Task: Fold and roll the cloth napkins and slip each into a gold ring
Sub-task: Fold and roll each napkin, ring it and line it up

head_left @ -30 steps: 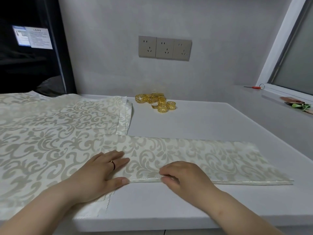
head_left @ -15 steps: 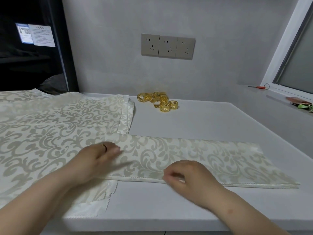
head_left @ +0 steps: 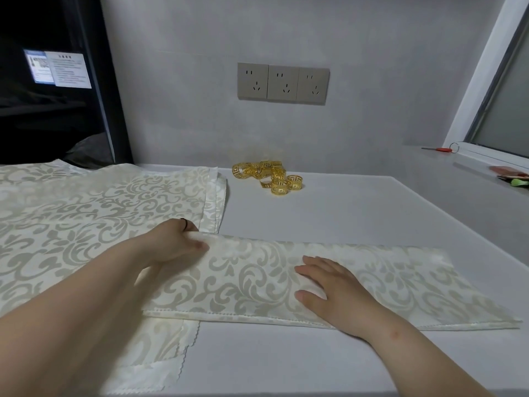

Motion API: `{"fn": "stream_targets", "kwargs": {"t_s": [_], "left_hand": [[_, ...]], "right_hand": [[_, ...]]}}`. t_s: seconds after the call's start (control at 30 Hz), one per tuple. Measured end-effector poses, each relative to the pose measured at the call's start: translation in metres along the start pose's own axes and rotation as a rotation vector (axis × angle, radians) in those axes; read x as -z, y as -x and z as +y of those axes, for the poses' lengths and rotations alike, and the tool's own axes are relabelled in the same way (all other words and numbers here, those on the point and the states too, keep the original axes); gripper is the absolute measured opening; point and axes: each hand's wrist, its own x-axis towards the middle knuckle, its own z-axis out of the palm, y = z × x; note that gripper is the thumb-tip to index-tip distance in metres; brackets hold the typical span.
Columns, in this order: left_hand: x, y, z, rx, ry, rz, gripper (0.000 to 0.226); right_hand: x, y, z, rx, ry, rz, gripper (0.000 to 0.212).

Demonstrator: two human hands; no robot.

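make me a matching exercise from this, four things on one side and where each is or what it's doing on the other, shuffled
1 left hand
2 right hand
3 gold napkin rings
4 stack of napkins

a lies flat on the folded napkin
b heaped by the wall
c grips the folded napkin's left end
d spread on the table's left side

Pairs: 1-c, 2-a, 3-b, 4-d

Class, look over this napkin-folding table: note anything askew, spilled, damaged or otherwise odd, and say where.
Nothing is spilled or damaged. The gold rings lie in a jumbled heap near the wall, and the stacked napkins on the left have staggered edges. The folded napkin overlaps that stack.
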Motion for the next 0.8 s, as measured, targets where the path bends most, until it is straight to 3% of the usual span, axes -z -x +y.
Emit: {"fn": "stream_targets", "kwargs": {"t_s": [0.1,0.17,0.27,0.43,0.73,0.8], "left_hand": [[0.004,0.007,0.002,-0.009,0.426,-0.015,0.019],[0.009,0.011,0.001,0.054,0.573,-0.051,0.022],[0.016,0.016,-0.009,0.167,0.518,-0.098,0.014],[0.022,0.031,-0.023,0.197,0.408,-0.271,0.012],[0.060,0.041,-0.033,0.056,0.687,-0.028,0.021],[0.070,0.038,-0.040,0.033,0.694,-0.008,0.037]], "right_hand": [[0.000,0.000,0.001,0.001,0.003,-0.007,0.049],[0.000,0.001,0.000,-0.003,-0.003,-0.009,0.049],[0.001,0.001,-0.001,-0.014,-0.018,-0.013,0.049],[0.002,0.002,-0.003,-0.018,-0.008,-0.020,0.049],[-0.010,0.001,-0.041,0.087,0.079,-0.123,0.053],[-0.017,-0.002,-0.054,0.128,0.089,-0.123,0.053]]}}
